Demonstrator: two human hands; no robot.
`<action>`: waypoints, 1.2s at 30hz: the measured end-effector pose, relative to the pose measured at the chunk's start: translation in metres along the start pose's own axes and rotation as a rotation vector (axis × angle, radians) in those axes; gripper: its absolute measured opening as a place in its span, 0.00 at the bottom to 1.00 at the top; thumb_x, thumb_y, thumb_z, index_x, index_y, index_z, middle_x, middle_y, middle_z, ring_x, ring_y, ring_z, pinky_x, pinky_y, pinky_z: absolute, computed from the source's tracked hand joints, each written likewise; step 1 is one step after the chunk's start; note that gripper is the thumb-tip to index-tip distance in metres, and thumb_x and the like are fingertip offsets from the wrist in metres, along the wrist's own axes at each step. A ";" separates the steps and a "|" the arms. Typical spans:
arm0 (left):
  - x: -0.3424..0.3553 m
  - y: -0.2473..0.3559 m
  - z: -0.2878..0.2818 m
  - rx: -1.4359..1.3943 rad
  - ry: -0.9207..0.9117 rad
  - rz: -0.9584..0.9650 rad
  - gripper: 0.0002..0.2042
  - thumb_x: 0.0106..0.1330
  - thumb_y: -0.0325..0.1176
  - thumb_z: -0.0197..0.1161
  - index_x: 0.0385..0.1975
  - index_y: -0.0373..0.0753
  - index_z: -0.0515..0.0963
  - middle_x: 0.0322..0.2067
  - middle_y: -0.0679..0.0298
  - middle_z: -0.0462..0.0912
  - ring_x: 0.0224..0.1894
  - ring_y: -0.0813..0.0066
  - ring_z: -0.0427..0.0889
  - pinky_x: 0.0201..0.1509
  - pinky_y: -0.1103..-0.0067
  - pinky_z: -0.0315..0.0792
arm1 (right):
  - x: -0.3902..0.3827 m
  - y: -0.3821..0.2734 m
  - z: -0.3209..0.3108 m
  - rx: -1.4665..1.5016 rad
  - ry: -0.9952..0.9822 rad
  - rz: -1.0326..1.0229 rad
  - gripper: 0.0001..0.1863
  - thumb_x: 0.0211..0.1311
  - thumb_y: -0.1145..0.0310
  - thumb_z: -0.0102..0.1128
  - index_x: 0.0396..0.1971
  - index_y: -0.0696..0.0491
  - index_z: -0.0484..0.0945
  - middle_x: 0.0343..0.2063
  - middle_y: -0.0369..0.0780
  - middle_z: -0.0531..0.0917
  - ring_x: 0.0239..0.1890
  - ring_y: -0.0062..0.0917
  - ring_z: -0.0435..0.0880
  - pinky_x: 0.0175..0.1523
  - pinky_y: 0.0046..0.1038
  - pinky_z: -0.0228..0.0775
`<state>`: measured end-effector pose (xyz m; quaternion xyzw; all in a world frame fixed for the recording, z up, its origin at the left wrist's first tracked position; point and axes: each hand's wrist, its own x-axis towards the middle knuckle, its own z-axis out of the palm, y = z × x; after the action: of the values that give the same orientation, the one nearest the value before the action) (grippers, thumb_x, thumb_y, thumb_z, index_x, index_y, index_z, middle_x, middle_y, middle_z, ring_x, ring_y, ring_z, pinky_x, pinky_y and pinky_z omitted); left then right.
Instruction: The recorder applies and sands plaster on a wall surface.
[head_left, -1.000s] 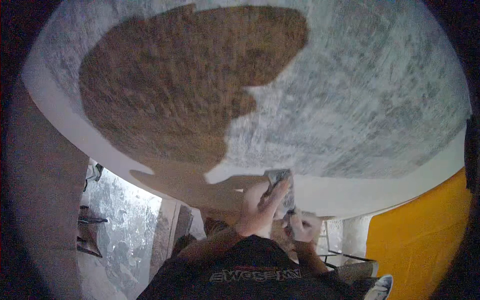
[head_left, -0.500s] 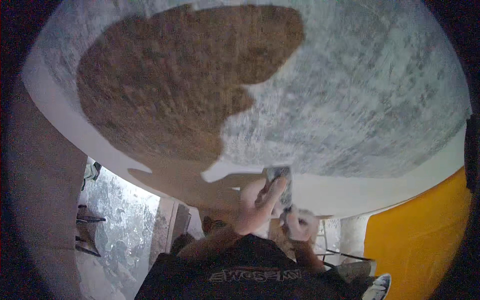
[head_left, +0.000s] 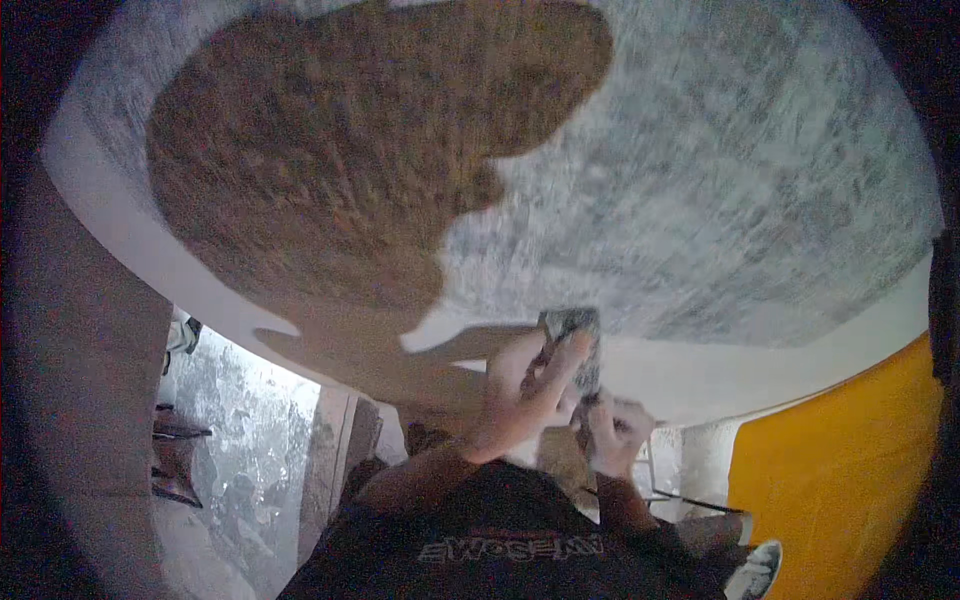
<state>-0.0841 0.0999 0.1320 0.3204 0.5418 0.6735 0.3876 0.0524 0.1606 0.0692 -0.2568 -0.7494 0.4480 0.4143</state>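
Note:
My left hand point(head_left: 525, 390) grips the upper part of a grey, dust-covered flat hand tool point(head_left: 570, 335), its thumb along the face. My right hand point(head_left: 620, 430), lower and to the right, closes round the tool's dark lower end. The tool is held at the pale lower band of a broad plastered surface point(head_left: 760, 200), which has a mottled grey-white finish and fills the upper view. A large brown shadow covers the surface's left side and reaches down to my hands. Whether the tool's top edge touches the surface is unclear.
Below the surface at the left are a mottled grey area point(head_left: 250, 450) and dark angled frames point(head_left: 178, 465). At the right are a yellow-orange sheet or panel point(head_left: 830, 450), a thin metal frame point(head_left: 700, 500) and a shoe point(head_left: 758, 570). My dark shirt fills the bottom middle.
Both hands and the tool have moved slightly up and to the right along the surface since the earlier frames. The shadow's edge has shifted slightly upward; both grips look the same.

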 end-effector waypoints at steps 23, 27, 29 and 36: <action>-0.009 -0.017 -0.014 0.108 0.058 0.059 0.16 0.60 0.40 0.59 0.15 0.36 0.70 0.12 0.75 0.64 0.17 0.91 0.58 0.17 0.86 0.52 | -0.038 0.046 0.042 0.314 0.154 -0.190 0.08 0.59 0.72 0.51 0.25 0.61 0.75 0.17 0.39 0.77 0.19 0.17 0.73 0.25 0.21 0.65; -0.002 -0.032 -0.024 0.307 0.057 0.191 0.18 0.60 0.42 0.58 0.15 0.35 0.70 0.11 0.73 0.65 0.15 0.88 0.60 0.16 0.83 0.54 | -0.034 0.033 0.070 0.355 0.333 -0.224 0.12 0.60 0.73 0.51 0.19 0.62 0.74 0.12 0.39 0.75 0.16 0.17 0.71 0.21 0.19 0.62; -0.006 -0.027 -0.029 0.392 0.041 0.145 0.17 0.60 0.44 0.58 0.18 0.36 0.74 0.13 0.72 0.68 0.17 0.89 0.62 0.18 0.85 0.55 | -0.040 0.023 0.073 0.315 0.438 -0.199 0.13 0.60 0.72 0.50 0.18 0.63 0.74 0.12 0.39 0.75 0.15 0.17 0.71 0.20 0.18 0.62; -0.005 -0.046 -0.036 0.287 0.039 0.002 0.18 0.60 0.44 0.58 0.16 0.37 0.72 0.13 0.74 0.68 0.17 0.89 0.63 0.18 0.86 0.56 | -0.049 0.064 0.091 0.344 0.396 -0.171 0.14 0.61 0.70 0.50 0.20 0.63 0.71 0.11 0.37 0.73 0.12 0.16 0.68 0.18 0.19 0.60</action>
<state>-0.1041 0.0840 0.0795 0.3601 0.6395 0.5956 0.3266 0.0011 0.1116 -0.0295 -0.2011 -0.5857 0.4734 0.6264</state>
